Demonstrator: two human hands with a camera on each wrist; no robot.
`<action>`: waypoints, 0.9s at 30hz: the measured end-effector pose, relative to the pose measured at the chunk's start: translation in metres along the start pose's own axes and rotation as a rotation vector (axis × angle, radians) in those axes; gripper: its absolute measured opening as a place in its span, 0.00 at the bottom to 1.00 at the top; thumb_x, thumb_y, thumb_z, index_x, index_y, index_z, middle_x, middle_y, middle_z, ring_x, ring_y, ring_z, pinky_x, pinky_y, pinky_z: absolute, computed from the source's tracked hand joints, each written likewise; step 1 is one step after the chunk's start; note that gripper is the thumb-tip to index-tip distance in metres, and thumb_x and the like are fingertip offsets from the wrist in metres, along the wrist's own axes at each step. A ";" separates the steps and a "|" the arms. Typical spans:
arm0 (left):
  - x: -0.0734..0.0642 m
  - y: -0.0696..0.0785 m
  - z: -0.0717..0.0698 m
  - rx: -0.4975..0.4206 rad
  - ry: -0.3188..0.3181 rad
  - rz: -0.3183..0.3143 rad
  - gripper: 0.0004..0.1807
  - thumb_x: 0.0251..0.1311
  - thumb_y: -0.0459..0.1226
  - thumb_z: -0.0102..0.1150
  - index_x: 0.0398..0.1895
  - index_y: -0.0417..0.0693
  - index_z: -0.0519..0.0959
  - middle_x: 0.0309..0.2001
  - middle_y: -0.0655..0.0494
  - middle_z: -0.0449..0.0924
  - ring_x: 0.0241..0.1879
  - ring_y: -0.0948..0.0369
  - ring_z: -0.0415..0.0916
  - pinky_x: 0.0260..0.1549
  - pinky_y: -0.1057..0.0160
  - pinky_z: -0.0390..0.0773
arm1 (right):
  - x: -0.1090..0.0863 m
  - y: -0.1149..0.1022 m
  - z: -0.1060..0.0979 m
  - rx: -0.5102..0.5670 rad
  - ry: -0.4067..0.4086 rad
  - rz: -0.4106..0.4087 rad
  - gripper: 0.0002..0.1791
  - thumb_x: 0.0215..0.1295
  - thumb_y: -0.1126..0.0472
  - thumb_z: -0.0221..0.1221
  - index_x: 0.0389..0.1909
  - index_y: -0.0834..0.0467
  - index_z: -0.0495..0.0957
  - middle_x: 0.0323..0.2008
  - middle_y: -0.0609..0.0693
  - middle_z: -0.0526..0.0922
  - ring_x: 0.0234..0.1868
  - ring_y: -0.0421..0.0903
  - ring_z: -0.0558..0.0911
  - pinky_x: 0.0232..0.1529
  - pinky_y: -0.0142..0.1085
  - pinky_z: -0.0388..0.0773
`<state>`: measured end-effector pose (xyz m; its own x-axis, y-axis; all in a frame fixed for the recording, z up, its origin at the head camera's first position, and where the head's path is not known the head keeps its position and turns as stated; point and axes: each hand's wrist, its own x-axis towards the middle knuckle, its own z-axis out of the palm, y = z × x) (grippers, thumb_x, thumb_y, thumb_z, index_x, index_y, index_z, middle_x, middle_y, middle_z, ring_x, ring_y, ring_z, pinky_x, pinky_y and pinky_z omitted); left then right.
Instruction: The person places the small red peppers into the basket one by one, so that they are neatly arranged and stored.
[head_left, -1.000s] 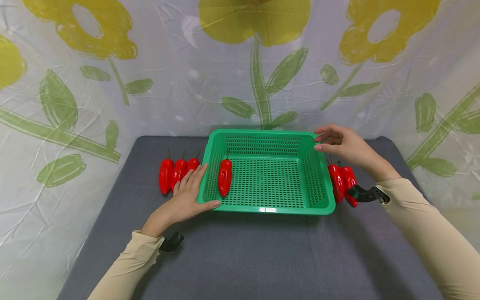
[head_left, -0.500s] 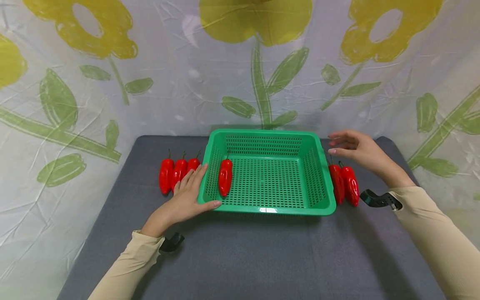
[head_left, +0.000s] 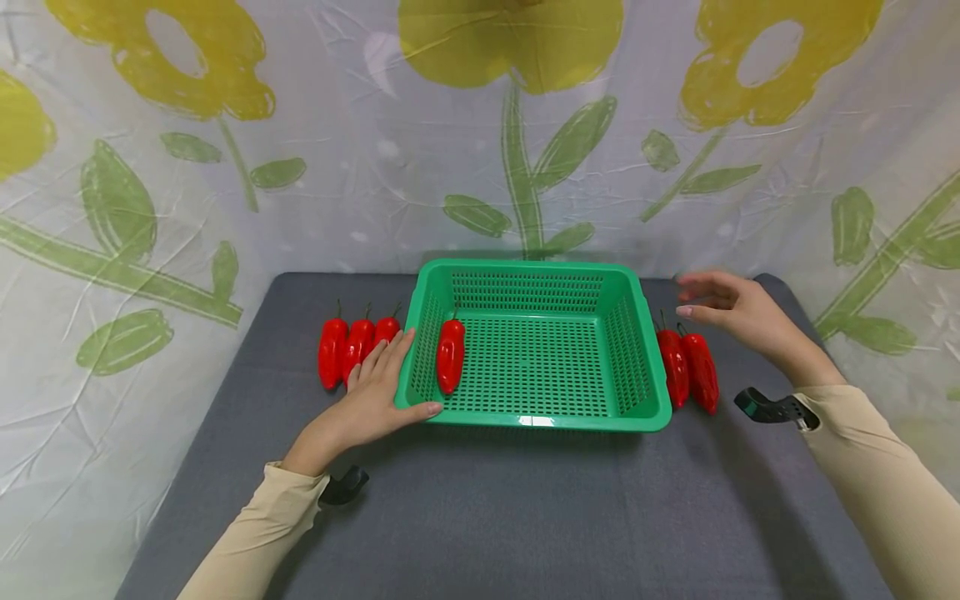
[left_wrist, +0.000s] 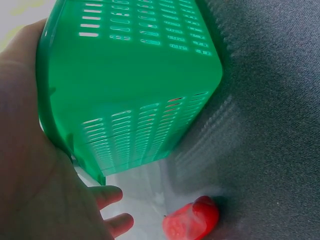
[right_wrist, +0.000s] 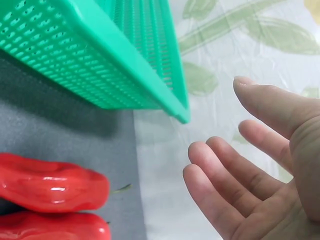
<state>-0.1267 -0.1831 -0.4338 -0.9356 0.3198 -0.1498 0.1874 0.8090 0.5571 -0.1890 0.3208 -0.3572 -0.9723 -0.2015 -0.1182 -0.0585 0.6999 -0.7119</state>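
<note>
A green plastic basket (head_left: 525, 421) with slotted walls sits at the table's middle. One red pepper (head_left: 451, 357) lies inside, near its left wall. My left hand (head_left: 363, 408) rests on the basket's left rim, fingers straight and spread, thumb reaching over the front rim. In the left wrist view the palm lies along the rim (left_wrist: 44, 95). My right hand (head_left: 738, 315) hovers to the right of the basket, apart from it, fingers loosely bent around nothing. Below it lie two red peppers, an inner one (head_left: 672, 367) beside the basket and an outer one (head_left: 701, 372).
Left of the basket, three more red peppers (head_left: 332, 352) stand in a row, the nearest partly behind my left fingers. Grey cloth covers the table (head_left: 517, 517). A flower-printed curtain (head_left: 360, 192) hangs right behind and along both sides.
My right hand has left the basket's right rim and shifted rightward and slightly down, uncovering the two right-hand peppers. The left hand, basket and peppers stay where they were.
</note>
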 end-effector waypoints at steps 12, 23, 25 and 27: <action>-0.001 0.001 -0.001 -0.005 0.002 0.004 0.63 0.52 0.66 0.63 0.80 0.62 0.33 0.82 0.51 0.34 0.79 0.42 0.34 0.67 0.23 0.42 | -0.004 0.026 0.001 -0.054 0.000 0.063 0.31 0.67 0.41 0.60 0.68 0.47 0.68 0.53 0.37 0.79 0.42 0.20 0.78 0.45 0.26 0.76; 0.000 -0.002 0.001 -0.003 0.003 0.004 0.63 0.52 0.67 0.62 0.80 0.64 0.33 0.82 0.52 0.35 0.79 0.42 0.34 0.67 0.23 0.42 | -0.007 0.042 0.003 -0.057 -0.004 0.088 0.32 0.68 0.42 0.59 0.68 0.50 0.68 0.62 0.55 0.77 0.43 0.24 0.80 0.46 0.29 0.76; 0.000 -0.002 0.001 -0.006 0.001 0.004 0.62 0.52 0.67 0.62 0.80 0.64 0.32 0.82 0.52 0.34 0.79 0.42 0.34 0.67 0.23 0.42 | -0.008 0.044 0.003 -0.053 -0.010 0.085 0.32 0.68 0.43 0.59 0.69 0.52 0.67 0.64 0.59 0.75 0.43 0.25 0.80 0.46 0.30 0.76; 0.000 -0.002 0.001 -0.010 0.000 0.003 0.62 0.52 0.67 0.62 0.80 0.64 0.32 0.82 0.53 0.34 0.79 0.43 0.34 0.67 0.24 0.41 | -0.008 0.048 0.002 -0.053 -0.014 0.080 0.33 0.68 0.43 0.59 0.69 0.53 0.67 0.64 0.60 0.75 0.43 0.25 0.80 0.46 0.31 0.76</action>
<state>-0.1264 -0.1842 -0.4353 -0.9349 0.3225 -0.1480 0.1874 0.8029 0.5659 -0.1835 0.3540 -0.3917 -0.9712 -0.1522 -0.1833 0.0075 0.7493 -0.6622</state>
